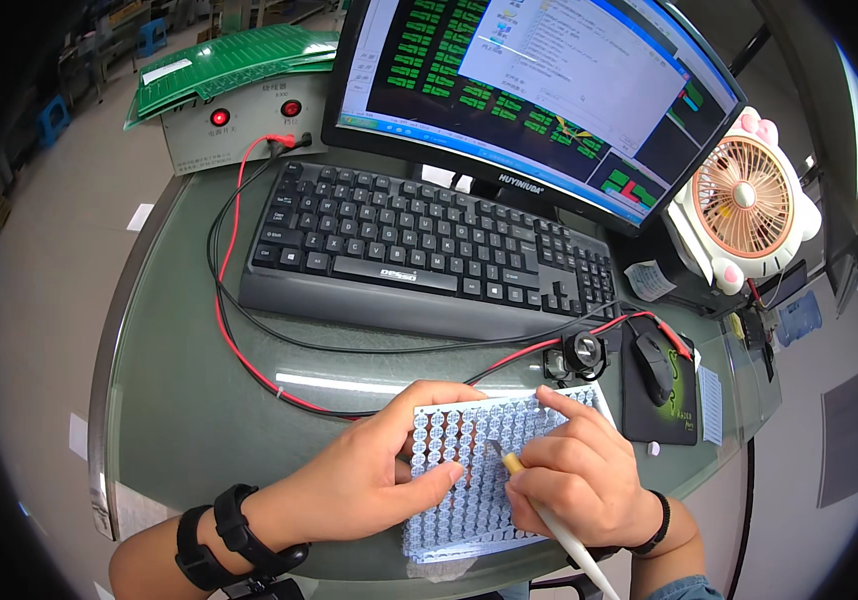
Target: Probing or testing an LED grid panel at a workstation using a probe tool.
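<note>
My left hand [354, 455] grips the left side of a stack of white circuit board panels [454, 525], thumb on the front face and the other fingers behind it. The panels carry rows of small round boards, with some gaps in the rows. In my right hand [579, 475] is a craft knife [571, 543] with a white handle and a yellowish collar. Its blade tip lies over the middle of the top panel; whether it touches I cannot tell. My right index finger reaches to the panel's upper edge. A watch-like black band [239, 535] sits on my left wrist.
Behind the panels lie red and black test leads [224, 290], a small black clamp-like device [581, 355] and a black keyboard [399, 250]. Farther back stand a monitor [429, 130] and a control box [239, 130] topped with green boards. A mouse [654, 370] and fan [744, 195] are right.
</note>
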{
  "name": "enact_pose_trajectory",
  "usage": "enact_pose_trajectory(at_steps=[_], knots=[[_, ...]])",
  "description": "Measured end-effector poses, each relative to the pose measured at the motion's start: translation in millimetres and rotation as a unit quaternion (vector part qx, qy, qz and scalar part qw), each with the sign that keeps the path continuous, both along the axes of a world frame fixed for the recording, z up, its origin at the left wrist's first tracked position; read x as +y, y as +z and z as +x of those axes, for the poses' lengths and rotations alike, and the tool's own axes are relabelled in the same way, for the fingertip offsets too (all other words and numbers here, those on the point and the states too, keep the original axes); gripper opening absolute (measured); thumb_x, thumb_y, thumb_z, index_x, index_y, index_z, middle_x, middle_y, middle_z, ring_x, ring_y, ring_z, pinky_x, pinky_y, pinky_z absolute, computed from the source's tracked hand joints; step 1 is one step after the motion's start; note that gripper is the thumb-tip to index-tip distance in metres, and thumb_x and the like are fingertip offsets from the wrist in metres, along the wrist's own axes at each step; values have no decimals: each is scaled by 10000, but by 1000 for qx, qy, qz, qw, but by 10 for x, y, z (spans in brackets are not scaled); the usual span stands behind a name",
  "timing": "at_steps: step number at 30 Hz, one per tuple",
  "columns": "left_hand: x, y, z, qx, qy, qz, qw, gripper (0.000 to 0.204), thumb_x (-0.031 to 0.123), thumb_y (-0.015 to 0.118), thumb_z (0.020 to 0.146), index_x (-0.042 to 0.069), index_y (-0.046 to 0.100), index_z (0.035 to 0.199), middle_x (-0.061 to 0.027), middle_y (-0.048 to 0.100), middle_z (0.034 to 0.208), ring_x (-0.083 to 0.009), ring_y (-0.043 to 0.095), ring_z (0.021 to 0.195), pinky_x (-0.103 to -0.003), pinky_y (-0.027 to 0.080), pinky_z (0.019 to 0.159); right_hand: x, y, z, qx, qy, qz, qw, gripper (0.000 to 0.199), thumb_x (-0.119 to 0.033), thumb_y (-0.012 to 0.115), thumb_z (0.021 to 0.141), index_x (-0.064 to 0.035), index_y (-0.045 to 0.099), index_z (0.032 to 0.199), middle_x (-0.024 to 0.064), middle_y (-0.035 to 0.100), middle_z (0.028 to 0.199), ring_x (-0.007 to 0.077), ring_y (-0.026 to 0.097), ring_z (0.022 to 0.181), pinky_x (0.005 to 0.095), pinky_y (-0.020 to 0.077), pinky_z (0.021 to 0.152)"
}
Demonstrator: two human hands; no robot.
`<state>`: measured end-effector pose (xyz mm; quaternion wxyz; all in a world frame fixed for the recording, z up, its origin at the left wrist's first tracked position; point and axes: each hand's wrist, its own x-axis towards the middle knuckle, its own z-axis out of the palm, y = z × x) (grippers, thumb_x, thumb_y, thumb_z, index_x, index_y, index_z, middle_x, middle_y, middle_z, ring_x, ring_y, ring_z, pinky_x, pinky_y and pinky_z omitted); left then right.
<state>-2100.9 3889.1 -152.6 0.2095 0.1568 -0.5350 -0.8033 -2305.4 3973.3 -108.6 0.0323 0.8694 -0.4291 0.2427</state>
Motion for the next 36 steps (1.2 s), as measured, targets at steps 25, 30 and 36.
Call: enact_pose_trajectory(at_steps=[25,30,36], knots=[[-5,-6,-1,-6,4,-2,1000,526,-23,573,887,6,344,1360,-79,537,1217,-109,532,1121,-292,468,932,20,-20,54,22,-14,-3,1000,183,-104,655,694,-71,579,857,42,590,847,167,567,695,488,492,948],[-6,-7,-1,-5,7,-6,1000,524,-28,570,888,6,344,1359,-79,537,1211,-108,533,1113,-291,472,927,22,-23,60,25,-14,-5,1000,190,-110,655,685,-67,577,852,46,590,849,166,559,693,497,487,955],[-5,-18,-8,-4,15,-3,1000,519,-31,575,884,5,351,1351,-73,543,1197,-103,539,1092,-285,477,911,18,-42,74,33,-13,-11,999,190,-106,649,677,-65,562,841,49,585,848,164,544,694,508,484,958]])
